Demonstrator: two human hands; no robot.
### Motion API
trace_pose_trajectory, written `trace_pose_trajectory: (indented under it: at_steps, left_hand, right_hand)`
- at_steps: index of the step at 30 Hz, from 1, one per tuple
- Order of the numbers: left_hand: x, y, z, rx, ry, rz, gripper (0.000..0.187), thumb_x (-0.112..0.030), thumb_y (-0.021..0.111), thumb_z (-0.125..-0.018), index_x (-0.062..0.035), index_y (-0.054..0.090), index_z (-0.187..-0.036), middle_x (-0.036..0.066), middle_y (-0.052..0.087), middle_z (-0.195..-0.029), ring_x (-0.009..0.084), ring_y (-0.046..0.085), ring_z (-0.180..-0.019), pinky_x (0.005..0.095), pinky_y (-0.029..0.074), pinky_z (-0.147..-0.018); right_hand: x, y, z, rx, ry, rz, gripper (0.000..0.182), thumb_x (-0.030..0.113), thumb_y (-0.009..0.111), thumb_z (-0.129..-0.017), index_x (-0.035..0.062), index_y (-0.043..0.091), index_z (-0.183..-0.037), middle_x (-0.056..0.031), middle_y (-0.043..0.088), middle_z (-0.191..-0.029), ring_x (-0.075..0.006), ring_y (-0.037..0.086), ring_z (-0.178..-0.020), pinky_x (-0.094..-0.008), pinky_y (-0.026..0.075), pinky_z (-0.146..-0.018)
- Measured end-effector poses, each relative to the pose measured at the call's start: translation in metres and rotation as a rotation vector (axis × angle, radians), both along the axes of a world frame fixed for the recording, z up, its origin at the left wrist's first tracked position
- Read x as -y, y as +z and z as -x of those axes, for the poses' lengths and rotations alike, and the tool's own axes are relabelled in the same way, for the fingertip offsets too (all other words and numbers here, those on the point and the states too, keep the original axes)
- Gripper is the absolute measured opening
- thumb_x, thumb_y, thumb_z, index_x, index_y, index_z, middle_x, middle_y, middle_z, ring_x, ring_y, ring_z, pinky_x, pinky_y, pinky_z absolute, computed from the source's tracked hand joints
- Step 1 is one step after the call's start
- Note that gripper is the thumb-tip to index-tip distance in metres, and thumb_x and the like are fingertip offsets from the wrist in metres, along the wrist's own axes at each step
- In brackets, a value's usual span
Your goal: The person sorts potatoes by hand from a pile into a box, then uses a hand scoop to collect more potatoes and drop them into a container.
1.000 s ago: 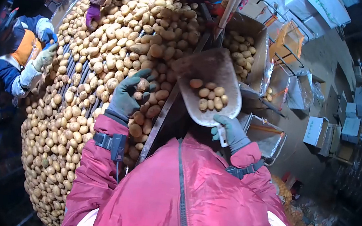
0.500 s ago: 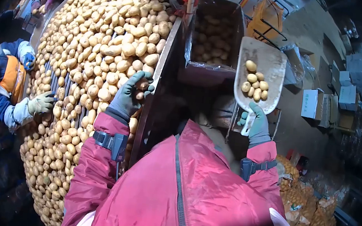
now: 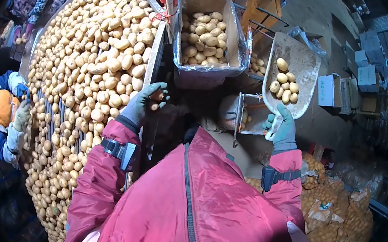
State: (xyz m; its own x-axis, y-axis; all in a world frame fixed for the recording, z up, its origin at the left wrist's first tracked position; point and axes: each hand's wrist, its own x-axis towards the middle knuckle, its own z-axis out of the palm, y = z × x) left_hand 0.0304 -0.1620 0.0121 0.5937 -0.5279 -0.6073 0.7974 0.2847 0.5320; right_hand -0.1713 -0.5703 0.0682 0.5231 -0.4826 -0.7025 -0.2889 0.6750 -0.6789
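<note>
My gloved left hand is at the edge of the sorting table, its fingers curled around a couple of potatoes that show dark in the shade. Beside it spreads a wide heap of potatoes. My right hand, also gloved, grips the short handle of a pale, dirt-stained scoop. Several potatoes lie in the scoop's left half. Between and beyond my hands stands a plastic-lined box, with potatoes inside it.
Across the table, a person in an orange vest works at the heap, and another person stands farther back. A metal-framed stand is below the scoop. Full net sacks lie at lower right; cartons stand on the floor at right.
My left hand has moved off the heap toward the table's edge, still holding potatoes. The scoop has shifted slightly right with its load. The lined box shows brighter, and the co-worker's arm has drawn back.
</note>
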Motion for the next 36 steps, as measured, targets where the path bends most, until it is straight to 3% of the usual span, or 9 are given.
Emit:
trace_pose_trajectory:
  at_steps: [8, 9, 12, 13, 17, 19, 23, 30, 36]
  left_hand:
    - [0.085, 0.006, 0.015, -0.166, -0.171, -0.064, 0.030, -0.032, 0.069, -0.095, -0.0124, 0.068, -0.117, 0.001, 0.066, -0.103, 0.0148, 0.060, -0.099, 0.0328, 0.051, -0.086]
    - [0.119, 0.064, 0.029, -0.005, -0.223, -0.071, 0.032, -0.035, 0.067, -0.096, -0.0130, 0.067, -0.119, 0.000, 0.065, -0.099, 0.0150, 0.060, -0.092, 0.0320, 0.051, -0.086]
    - [0.186, -0.002, 0.045, 0.335, -0.536, 0.274, 0.033, -0.023, 0.057, -0.104, -0.0061, 0.061, -0.131, 0.002, 0.066, -0.123, 0.0142, 0.062, -0.113, 0.0280, 0.046, -0.101]
    - [0.190, -0.011, 0.047, 0.759, -0.570, 0.135, 0.042, -0.030, 0.060, -0.102, -0.0068, 0.059, -0.136, 0.001, 0.066, -0.120, 0.0127, 0.061, -0.112, 0.0284, 0.046, -0.101]
    - [0.157, 0.012, 0.017, 0.419, -0.578, -0.198, 0.054, -0.045, 0.065, -0.097, -0.0134, 0.058, -0.141, -0.001, 0.065, -0.118, 0.0086, 0.058, -0.110, 0.0296, 0.049, -0.093]
    - [0.140, 0.017, 0.018, 0.455, -0.474, -0.139, 0.046, -0.038, 0.062, -0.100, -0.0128, 0.060, -0.139, -0.001, 0.066, -0.118, 0.0092, 0.061, -0.105, 0.0281, 0.051, -0.090]
    - [0.103, 0.024, 0.020, 0.322, -0.390, 0.066, 0.032, -0.024, 0.056, -0.105, -0.0115, 0.065, -0.133, 0.000, 0.067, -0.117, 0.0111, 0.063, -0.101, 0.0267, 0.052, -0.088]
    - [-0.045, 0.021, 0.045, 0.392, 0.218, -0.239, 0.035, -0.019, 0.063, -0.099, -0.0031, 0.063, -0.130, 0.003, 0.066, -0.110, 0.0094, 0.061, -0.099, 0.0236, 0.051, -0.083]
    - [-0.179, 0.020, 0.092, 0.747, 0.500, -1.171, 0.044, -0.016, 0.072, -0.092, -0.0018, 0.060, -0.132, 0.013, 0.063, -0.126, 0.0218, 0.060, -0.116, 0.0340, 0.048, -0.103]
  right_hand:
    - [0.008, 0.007, 0.010, 0.028, 0.012, 0.013, 0.029, 0.038, 0.069, -0.091, 0.0115, 0.061, -0.100, -0.0049, 0.060, -0.067, -0.0229, 0.058, -0.052, -0.0399, 0.052, -0.051]
    - [0.018, 0.007, 0.014, 0.060, 0.037, -0.144, 0.029, 0.041, 0.067, -0.092, 0.0126, 0.061, -0.097, -0.0040, 0.058, -0.065, -0.0227, 0.057, -0.052, -0.0403, 0.052, -0.051]
    - [0.020, 0.016, 0.012, 0.154, 0.061, -0.308, 0.033, 0.044, 0.057, -0.099, 0.0146, 0.060, -0.083, -0.0018, 0.051, -0.060, -0.0219, 0.054, -0.051, -0.0440, 0.053, -0.050]
    - [0.021, 0.014, 0.011, 0.207, 0.088, -0.331, 0.033, 0.043, 0.055, -0.100, 0.0138, 0.061, -0.085, -0.0017, 0.053, -0.061, -0.0211, 0.054, -0.049, -0.0449, 0.055, -0.049]
    - [0.019, -0.007, 0.014, 0.006, 0.131, -0.171, 0.039, 0.041, 0.062, -0.096, 0.0057, 0.063, -0.111, -0.0032, 0.059, -0.063, -0.0219, 0.059, -0.049, -0.0410, 0.055, -0.046]
    - [0.013, -0.037, 0.009, -0.102, 0.215, 0.007, 0.039, 0.047, 0.065, -0.093, 0.0084, 0.067, -0.089, -0.0021, 0.055, -0.059, -0.0228, 0.056, -0.047, -0.0409, 0.052, -0.048]
    - [-0.039, -0.035, -0.029, -0.120, 0.341, -0.094, 0.024, 0.035, 0.069, -0.093, 0.0142, 0.061, -0.103, -0.0082, 0.064, -0.067, -0.0248, 0.062, -0.051, -0.0410, 0.054, -0.048]
    - [-0.110, -0.037, -0.086, -0.154, 0.640, -0.170, 0.026, 0.033, 0.067, -0.092, 0.0112, 0.062, -0.106, -0.0089, 0.066, -0.070, -0.0252, 0.062, -0.052, -0.0417, 0.056, -0.050]
    - [-0.167, -0.022, -0.129, -0.177, 0.862, -0.073, 0.027, 0.031, 0.065, -0.093, 0.0081, 0.061, -0.107, -0.0078, 0.064, -0.071, -0.0201, 0.062, -0.054, -0.0355, 0.056, -0.051]
